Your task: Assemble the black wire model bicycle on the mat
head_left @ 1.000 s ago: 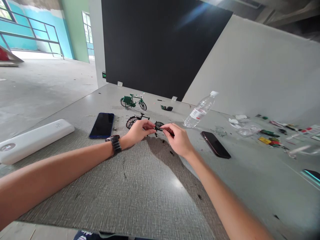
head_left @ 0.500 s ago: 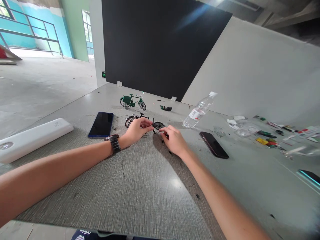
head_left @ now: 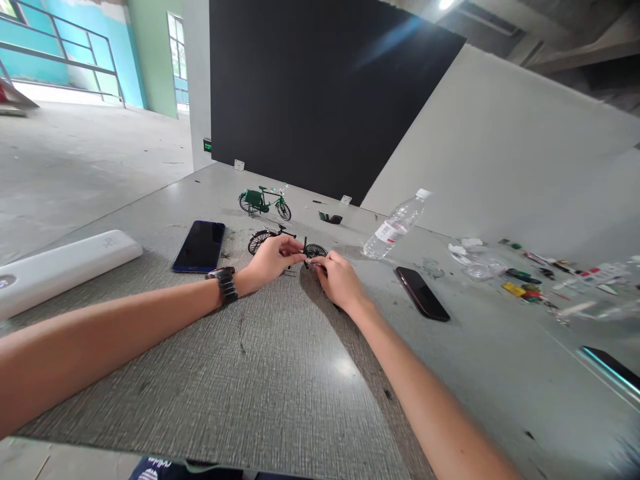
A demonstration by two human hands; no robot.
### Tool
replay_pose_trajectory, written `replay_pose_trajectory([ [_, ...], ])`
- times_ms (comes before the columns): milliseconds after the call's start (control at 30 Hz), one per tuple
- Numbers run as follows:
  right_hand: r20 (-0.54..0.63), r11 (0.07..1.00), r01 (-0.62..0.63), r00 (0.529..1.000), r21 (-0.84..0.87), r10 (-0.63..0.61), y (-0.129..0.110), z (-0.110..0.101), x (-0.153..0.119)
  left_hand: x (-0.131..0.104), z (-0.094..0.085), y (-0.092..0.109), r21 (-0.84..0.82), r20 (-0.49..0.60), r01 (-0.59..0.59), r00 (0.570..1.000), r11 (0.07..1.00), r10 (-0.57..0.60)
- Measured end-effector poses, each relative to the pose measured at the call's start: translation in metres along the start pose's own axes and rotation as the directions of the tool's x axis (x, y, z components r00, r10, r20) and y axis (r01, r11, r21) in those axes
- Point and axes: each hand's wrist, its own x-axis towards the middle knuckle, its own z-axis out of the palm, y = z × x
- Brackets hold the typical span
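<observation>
A small black model bicycle stands on the table in front of me, its frame partly hidden by my fingers. Thumb and fingers of my left hand are pinched on it near the front of the frame. On the right shows its spoked front wheel. My right hand is closed, its fingertips meeting the front of the bicycle by the left fingertips. A tiny silvery bit shows there, too small to name. Behind stands a green model bicycle with green side bags.
Left of my hands lie a dark phone and a long white device. To the right are a tilted clear bottle and another phone. A small dark green piece lies behind; several loose parts are farther right.
My right hand has shifted slightly left, its fingertips closer to the left ones at the front of the bicycle. The left hand keeps its pinch. The view has turned a little.
</observation>
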Motion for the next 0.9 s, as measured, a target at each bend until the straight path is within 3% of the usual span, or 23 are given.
replay_pose_trajectory([
  [900, 0.008, 1.000, -0.009, 1.000, 0.000, 0.009, 0.0019, -0.0068, -0.0025, 0.0000, 0.0012, 0.0006, -0.042, -0.002, -0.011, 1.000, 0.999, 0.011],
])
